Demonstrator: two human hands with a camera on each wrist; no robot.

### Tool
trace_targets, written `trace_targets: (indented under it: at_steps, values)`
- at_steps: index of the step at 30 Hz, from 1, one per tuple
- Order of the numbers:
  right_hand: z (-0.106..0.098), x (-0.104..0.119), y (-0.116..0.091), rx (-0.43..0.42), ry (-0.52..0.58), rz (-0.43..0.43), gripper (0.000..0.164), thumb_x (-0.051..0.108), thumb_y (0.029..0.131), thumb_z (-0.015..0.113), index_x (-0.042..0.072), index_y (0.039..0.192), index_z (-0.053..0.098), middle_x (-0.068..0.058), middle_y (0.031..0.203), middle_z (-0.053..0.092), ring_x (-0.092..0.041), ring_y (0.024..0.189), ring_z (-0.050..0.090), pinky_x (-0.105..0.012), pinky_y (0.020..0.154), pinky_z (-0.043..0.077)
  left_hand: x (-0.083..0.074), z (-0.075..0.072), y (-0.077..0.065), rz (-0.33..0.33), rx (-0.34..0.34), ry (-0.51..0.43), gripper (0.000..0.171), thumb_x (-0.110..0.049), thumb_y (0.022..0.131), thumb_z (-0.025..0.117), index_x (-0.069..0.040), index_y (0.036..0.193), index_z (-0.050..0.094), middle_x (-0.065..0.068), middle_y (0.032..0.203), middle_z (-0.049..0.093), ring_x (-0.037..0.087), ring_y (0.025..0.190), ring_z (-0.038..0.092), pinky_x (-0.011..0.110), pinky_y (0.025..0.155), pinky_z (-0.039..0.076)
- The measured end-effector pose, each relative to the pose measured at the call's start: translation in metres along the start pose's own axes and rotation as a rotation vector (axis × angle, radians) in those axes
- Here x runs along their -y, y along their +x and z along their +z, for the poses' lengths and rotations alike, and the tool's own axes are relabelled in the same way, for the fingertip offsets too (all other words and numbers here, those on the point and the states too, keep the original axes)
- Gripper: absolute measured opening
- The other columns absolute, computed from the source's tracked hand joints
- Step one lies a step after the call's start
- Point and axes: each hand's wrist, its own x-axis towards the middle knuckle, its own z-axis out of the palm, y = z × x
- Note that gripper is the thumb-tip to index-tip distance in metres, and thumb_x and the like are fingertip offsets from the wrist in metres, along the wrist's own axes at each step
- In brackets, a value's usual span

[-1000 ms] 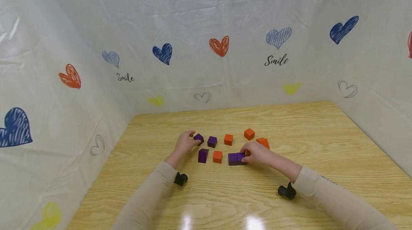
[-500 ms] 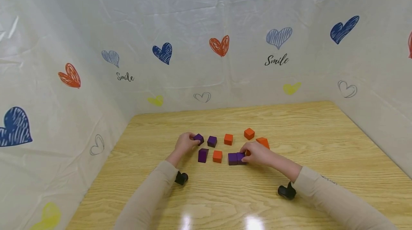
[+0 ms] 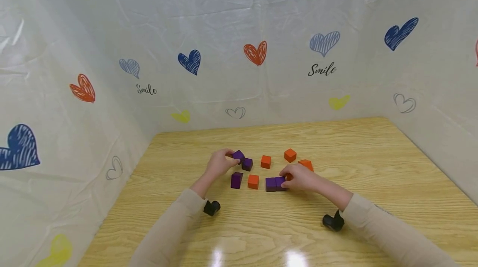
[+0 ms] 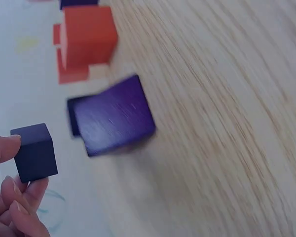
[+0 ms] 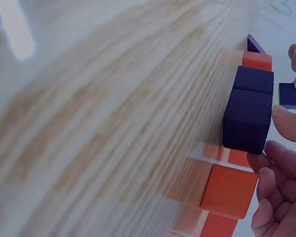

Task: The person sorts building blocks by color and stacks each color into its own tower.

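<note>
My left hand [image 3: 219,162] pinches a purple cube [image 4: 35,153] between thumb and fingertips. In the head view that cube is tilted, right at the back left of another purple cube [image 3: 247,164]. My right hand [image 3: 300,177] grips the right-hand one of two purple cubes that sit side by side, the gripped cube [image 5: 246,121] being nearer its wrist camera. The left cube of that pair [image 3: 270,184] rests flush against it. An orange cube [image 5: 230,191] lies just beside the right fingers, mostly hidden by the hand in the head view.
A purple slanted block [image 3: 236,180] and an orange cube [image 3: 253,182] stand left of the pair. Farther back are two orange cubes, one central [image 3: 266,162] and one to the right [image 3: 290,155], and an orange wedge-like block [image 3: 306,164] behind the right hand. All are on a wooden table [image 3: 336,142].
My left hand has moved right and slightly away with its purple cube, which now overlaps the neighbouring purple cube in the head view. The right hand stays on its cube.
</note>
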Motion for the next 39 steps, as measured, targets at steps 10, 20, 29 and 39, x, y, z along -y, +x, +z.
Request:
trace_targets:
  at_steps: [10,20,29,39]
  values:
    - [-0.002,-0.005,-0.002,-0.012,0.006,-0.051,0.035,0.016,0.078,0.072,-0.002,0.107,0.065,-0.012,0.102,0.065,-0.024,0.092,0.058,-0.038,0.08,0.048,-0.038,0.016,-0.017,0.189,0.122,0.007,0.034,-0.023,0.083,0.068,-0.006,0.113,0.063,0.01,0.107,0.064,0.019,0.083,0.058,0.026,0.068,0.048]
    - [0.0,-0.009,-0.003,-0.038,-0.012,-0.101,0.036,0.016,0.077,0.073,-0.002,0.106,0.064,-0.011,0.101,0.065,-0.022,0.089,0.058,-0.034,0.076,0.049,-0.058,0.042,-0.023,0.214,0.214,0.026,0.035,-0.026,0.083,0.068,-0.009,0.113,0.064,0.004,0.106,0.065,0.018,0.088,0.059,0.025,0.072,0.046]
    - [0.002,-0.012,-0.002,-0.033,0.031,-0.11,0.038,0.015,0.076,0.074,-0.003,0.108,0.062,-0.01,0.099,0.065,-0.018,0.085,0.058,-0.029,0.072,0.047,-0.065,0.059,-0.024,0.255,0.221,0.086,0.036,-0.027,0.082,0.069,-0.011,0.114,0.065,0.001,0.106,0.066,0.019,0.101,0.059,0.026,0.08,0.047]
    - [0.002,-0.014,-0.005,-0.029,0.012,-0.117,0.045,0.015,0.076,0.074,-0.002,0.115,0.058,-0.012,0.106,0.063,-0.021,0.091,0.058,-0.035,0.077,0.047,-0.066,0.067,-0.025,0.251,0.268,0.151,0.035,-0.028,0.084,0.067,-0.015,0.116,0.064,-0.001,0.107,0.066,0.017,0.098,0.06,0.02,0.071,0.047]
